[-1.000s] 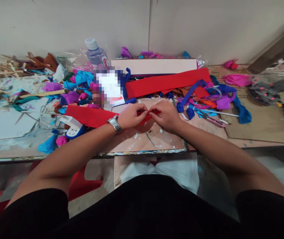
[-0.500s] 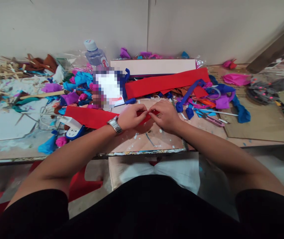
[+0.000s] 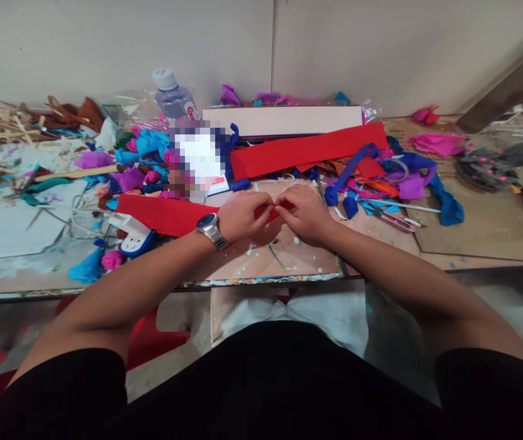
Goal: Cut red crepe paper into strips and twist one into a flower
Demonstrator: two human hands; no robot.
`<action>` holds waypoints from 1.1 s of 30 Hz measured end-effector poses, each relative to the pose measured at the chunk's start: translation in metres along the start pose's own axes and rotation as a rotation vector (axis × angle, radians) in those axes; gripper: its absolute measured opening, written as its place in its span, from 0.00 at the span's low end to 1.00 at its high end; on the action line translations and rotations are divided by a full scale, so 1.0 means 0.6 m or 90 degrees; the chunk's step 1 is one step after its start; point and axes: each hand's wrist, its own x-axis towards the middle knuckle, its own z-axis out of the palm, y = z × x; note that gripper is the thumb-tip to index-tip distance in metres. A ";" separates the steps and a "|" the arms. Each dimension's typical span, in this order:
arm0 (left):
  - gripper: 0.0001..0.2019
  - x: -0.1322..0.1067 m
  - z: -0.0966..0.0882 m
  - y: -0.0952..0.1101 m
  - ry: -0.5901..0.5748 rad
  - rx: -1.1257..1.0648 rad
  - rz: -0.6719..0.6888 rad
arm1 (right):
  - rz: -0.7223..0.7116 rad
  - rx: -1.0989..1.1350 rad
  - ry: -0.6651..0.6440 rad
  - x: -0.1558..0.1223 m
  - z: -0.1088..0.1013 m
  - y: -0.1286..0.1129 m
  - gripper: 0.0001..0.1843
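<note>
My left hand, with a metal watch on the wrist, pinches the right end of a long red paper strip that runs off to the left over the table. My right hand is closed on the same end of the strip, fingertips meeting those of my left hand. Both hands rest over a brown board at the table's front edge. The very tip of the strip is mostly hidden between the fingers.
A second, wider red strip lies behind the hands, with a long white box and a water bottle further back. Blue, purple and pink paper scraps litter the right; wood slivers and a white-blue tool lie left.
Both hands stay closed on the strip's end with only small finger movements. The view shifted very slightly.
</note>
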 end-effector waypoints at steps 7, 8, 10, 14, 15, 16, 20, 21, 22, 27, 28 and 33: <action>0.13 -0.002 0.004 -0.001 0.018 0.037 0.043 | -0.001 0.013 -0.019 0.001 0.001 -0.002 0.04; 0.12 -0.002 0.004 -0.001 0.019 0.037 0.048 | -0.002 0.012 -0.023 0.001 0.002 -0.002 0.04; 0.12 -0.002 0.005 -0.001 0.018 0.035 0.052 | -0.002 0.012 -0.024 0.001 0.003 -0.002 0.03; 0.13 -0.002 0.005 -0.003 0.004 0.040 0.028 | 0.003 0.020 -0.006 0.000 0.002 0.000 0.03; 0.13 -0.002 0.004 -0.004 -0.004 0.040 0.020 | 0.004 0.018 -0.005 0.000 0.002 0.001 0.03; 0.14 -0.001 0.004 -0.004 -0.013 0.038 0.013 | 0.005 0.014 -0.007 0.001 0.001 0.001 0.03; 0.14 -0.001 0.003 -0.004 -0.039 0.011 0.016 | 0.007 -0.013 -0.030 0.003 0.002 0.001 0.03; 0.15 -0.001 0.004 -0.004 -0.042 0.005 0.018 | 0.007 -0.018 -0.035 0.003 0.002 0.000 0.03; 0.15 -0.001 0.004 -0.004 -0.043 0.001 0.019 | 0.008 -0.021 -0.040 0.004 0.002 -0.001 0.03; 0.14 -0.003 0.003 -0.004 -0.032 0.000 0.013 | 0.018 -0.027 -0.037 0.003 -0.001 -0.002 0.02; 0.14 -0.003 0.003 -0.004 -0.029 0.001 0.011 | 0.017 -0.023 -0.032 0.002 -0.001 -0.001 0.02; 0.14 -0.002 0.002 -0.003 -0.022 0.009 -0.007 | 0.003 -0.015 -0.015 0.000 -0.001 0.004 0.05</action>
